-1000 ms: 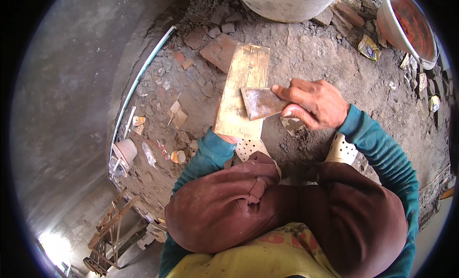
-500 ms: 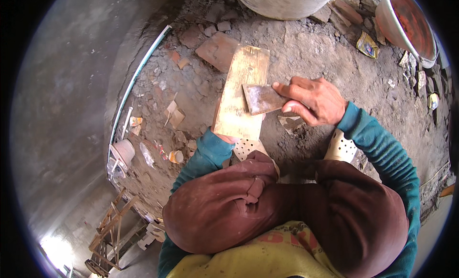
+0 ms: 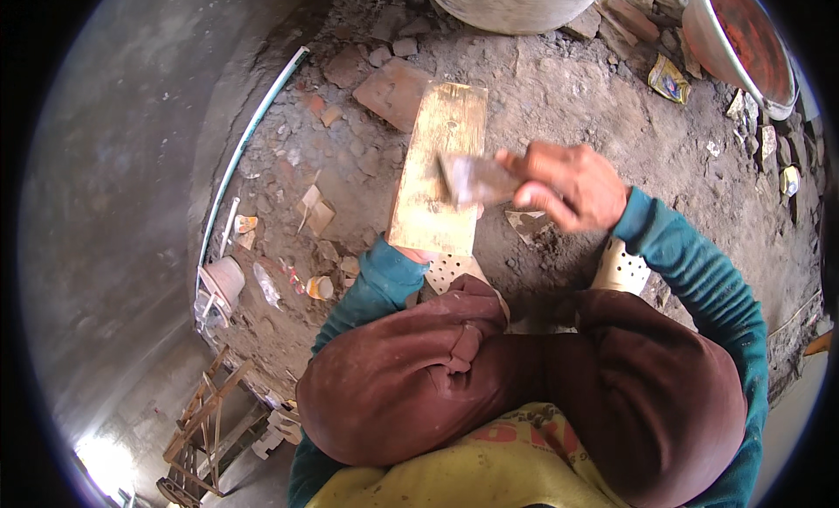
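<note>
My left hand [image 3: 419,254] is mostly hidden beneath a pale wooden board [image 3: 441,128] and grips it from below. The board is tilted over my lap, its long side running away from me. In my right hand [image 3: 577,186] a flat metal scraper [image 3: 479,179] is pinched between thumb and fingers. Its broad blade lies against the board's face around the middle, close to a darker patch. The scraper and the fingertips are slightly blurred by motion.
Rough ground holds a flat brown slab [image 3: 391,93], rubble and a yellow wrapper [image 3: 669,80]. A pale tub [image 3: 516,10] and a basin with reddish insides [image 3: 743,40] stand at the far side. Along the left wall lie a pipe [image 3: 255,123], a small bucket [image 3: 224,281] and a wooden frame [image 3: 205,421].
The scraper has shifted slightly left on the board and turned a little, with my right hand moving along. The board stays nearly still in my left hand.
</note>
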Motion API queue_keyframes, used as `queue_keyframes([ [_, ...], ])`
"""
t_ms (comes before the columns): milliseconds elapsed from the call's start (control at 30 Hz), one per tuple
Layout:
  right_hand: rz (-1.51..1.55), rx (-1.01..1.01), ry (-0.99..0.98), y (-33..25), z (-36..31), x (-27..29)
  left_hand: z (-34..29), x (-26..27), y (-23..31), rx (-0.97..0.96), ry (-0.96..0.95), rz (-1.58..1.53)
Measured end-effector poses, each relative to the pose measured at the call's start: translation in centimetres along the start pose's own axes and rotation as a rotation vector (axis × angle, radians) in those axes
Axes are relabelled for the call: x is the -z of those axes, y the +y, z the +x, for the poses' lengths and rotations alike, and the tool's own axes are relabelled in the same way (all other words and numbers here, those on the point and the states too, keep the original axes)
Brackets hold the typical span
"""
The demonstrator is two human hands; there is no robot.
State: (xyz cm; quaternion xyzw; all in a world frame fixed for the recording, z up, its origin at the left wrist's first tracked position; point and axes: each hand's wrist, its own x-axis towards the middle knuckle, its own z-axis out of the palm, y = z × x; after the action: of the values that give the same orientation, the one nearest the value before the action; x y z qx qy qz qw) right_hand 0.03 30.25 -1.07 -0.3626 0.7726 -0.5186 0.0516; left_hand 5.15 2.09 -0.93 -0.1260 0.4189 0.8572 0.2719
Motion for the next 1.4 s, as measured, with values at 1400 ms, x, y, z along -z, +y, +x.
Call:
queue_keyframes([
  [1400,-0.013,0.071,-0.096,-3.0,-1.6,0.2,-0.4,0.3,-0.2,0.097,0.049,-0.588],
])
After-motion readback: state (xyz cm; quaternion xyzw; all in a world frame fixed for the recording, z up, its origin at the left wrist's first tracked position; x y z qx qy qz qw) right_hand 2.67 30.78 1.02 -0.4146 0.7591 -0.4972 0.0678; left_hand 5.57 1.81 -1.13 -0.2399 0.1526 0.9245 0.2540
